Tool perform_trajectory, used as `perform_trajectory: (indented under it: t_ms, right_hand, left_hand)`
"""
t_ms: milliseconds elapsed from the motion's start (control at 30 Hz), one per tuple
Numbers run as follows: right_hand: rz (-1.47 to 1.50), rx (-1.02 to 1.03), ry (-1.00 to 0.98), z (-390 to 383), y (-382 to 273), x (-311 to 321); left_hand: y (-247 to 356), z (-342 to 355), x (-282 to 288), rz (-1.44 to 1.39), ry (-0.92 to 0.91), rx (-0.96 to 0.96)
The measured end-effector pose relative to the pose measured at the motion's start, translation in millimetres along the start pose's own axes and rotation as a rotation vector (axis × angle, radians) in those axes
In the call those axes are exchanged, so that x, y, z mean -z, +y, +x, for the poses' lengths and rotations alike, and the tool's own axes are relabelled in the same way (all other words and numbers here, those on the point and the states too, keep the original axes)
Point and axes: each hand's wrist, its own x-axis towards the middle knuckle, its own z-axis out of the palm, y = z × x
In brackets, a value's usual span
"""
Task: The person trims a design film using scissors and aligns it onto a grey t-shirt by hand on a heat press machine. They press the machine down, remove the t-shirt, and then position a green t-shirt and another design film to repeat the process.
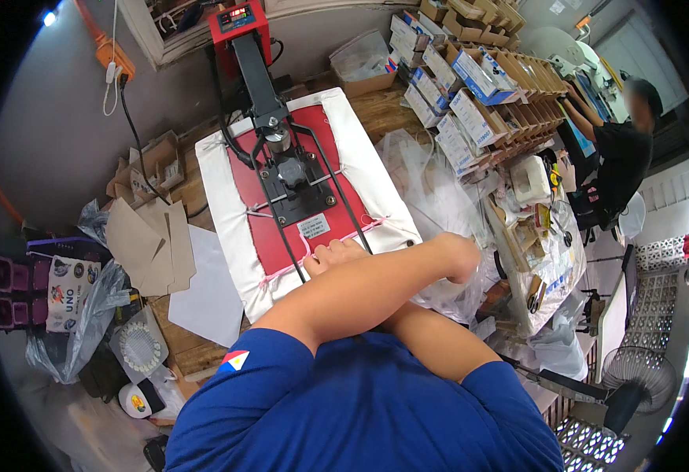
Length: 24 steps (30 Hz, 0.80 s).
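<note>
My forearms cross, the left one over the right. My right hand [333, 256] is closed around the near end of the press handle [285, 244], between its two black rods. Beneath it is the heat press [281, 185], whose red top plate is framed by white padded cloth [376, 177] tied with pink and white cords. Out to the right, my left hand [458, 258] is curled downward over clear plastic sheeting [427, 189]; whatever its fingers hold is hidden. The red control box [238, 23] with a lit display sits at the press's far end.
Brown cardboard pieces [148, 240] and white sheets [207, 291] lie left of the press. Opened boxes [470, 118] are stacked at the far right. A cluttered worktable [553, 283] and a fan [635, 377] stand at right; another person [624, 157] works beyond.
</note>
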Motion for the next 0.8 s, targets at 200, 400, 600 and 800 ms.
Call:
perform_trajectory:
  t_ms: [200,400,600,800]
  right_hand:
    - [-0.049,0.093,0.075,1.9,3.6,-10.2]
    - [-0.005,0.102,0.109,1.7,4.5,-6.3]
    - [0.028,0.095,0.055,1.2,4.2,-4.7]
    - [0.05,0.167,0.297,-1.8,12.1,-22.7]
  left_hand:
    - [-7.2,-3.5,1.8,-0.027,0.134,0.112]
    - [-28.1,11.1,-6.5,-0.015,0.192,0.186]
    - [-31.8,17.9,-4.8,0.021,0.14,0.219]
    - [-37.2,15.8,7.2,0.06,0.029,0.202]
